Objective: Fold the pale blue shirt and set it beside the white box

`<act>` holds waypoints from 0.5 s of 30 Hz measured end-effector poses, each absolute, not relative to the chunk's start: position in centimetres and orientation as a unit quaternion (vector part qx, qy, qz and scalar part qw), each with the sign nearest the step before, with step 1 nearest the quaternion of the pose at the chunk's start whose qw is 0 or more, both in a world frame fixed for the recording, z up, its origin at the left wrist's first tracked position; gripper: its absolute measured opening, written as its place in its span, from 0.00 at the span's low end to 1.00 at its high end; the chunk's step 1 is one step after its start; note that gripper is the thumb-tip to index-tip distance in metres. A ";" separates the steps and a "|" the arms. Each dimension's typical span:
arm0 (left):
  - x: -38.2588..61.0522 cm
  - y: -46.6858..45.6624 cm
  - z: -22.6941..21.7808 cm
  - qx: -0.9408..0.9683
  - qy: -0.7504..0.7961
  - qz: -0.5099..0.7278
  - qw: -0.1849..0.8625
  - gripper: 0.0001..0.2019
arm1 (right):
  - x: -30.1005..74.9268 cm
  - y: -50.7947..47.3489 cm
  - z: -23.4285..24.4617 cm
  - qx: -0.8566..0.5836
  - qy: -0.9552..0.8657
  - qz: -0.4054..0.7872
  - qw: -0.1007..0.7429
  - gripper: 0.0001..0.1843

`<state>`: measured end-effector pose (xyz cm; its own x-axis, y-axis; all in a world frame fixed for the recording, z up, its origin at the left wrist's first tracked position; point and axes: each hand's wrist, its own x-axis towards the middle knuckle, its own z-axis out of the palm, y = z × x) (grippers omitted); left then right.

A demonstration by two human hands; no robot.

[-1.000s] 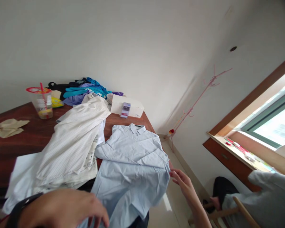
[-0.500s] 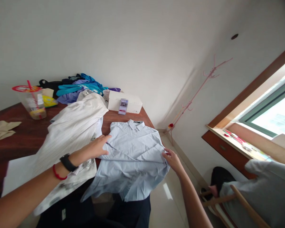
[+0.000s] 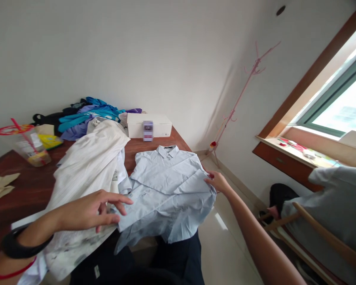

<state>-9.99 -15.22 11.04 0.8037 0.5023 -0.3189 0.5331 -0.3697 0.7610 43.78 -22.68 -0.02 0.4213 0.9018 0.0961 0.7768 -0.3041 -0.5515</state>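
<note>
Head view: right grip [image 3: 219,183] touches the shirt [image 3: 169,170] by the tabletop's [image 3: 178,139] right edge, closure unclear; left grip [image 3: 90,208] open — apparently straightening; hem [image 3: 178,233] likely needs evening.

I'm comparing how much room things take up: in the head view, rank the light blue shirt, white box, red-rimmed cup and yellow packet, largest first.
1. Light blue shirt
2. White box and red-rimmed cup: too alike to rank
3. Yellow packet

Premises appear to be a home. Noted: piled clothes [image 3: 90,114] and drink cup [image 3: 32,148] on wooden table [image 3: 32,186]; pink coat stand [image 3: 245,87] in corner.
</note>
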 end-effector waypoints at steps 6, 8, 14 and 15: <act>-7.4 -13.1 12.6 0.837 0.352 0.040 0.418 0.27 | 43.3 -23.1 1.0 -0.786 -0.539 0.122 0.276 0.14; -6.1 -11.6 12.3 0.851 0.376 0.075 0.359 0.27 | 42.8 -24.5 1.9 -0.761 -0.554 0.123 0.313 0.13; -4.2 -5.6 10.0 0.859 0.383 0.131 0.313 0.27 | 42.4 -32.1 4.0 -0.575 -0.603 0.326 0.446 0.15; -4.0 -4.6 9.6 0.856 0.389 0.133 0.314 0.28 | 42.6 -33.2 3.7 -0.559 -0.582 0.341 0.482 0.17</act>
<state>-4.04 -4.61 9.62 0.6619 0.7495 -0.0158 0.5821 -0.5006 0.6408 42.64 -33.20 3.72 0.0907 0.9796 0.1794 0.3221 0.1416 -0.9361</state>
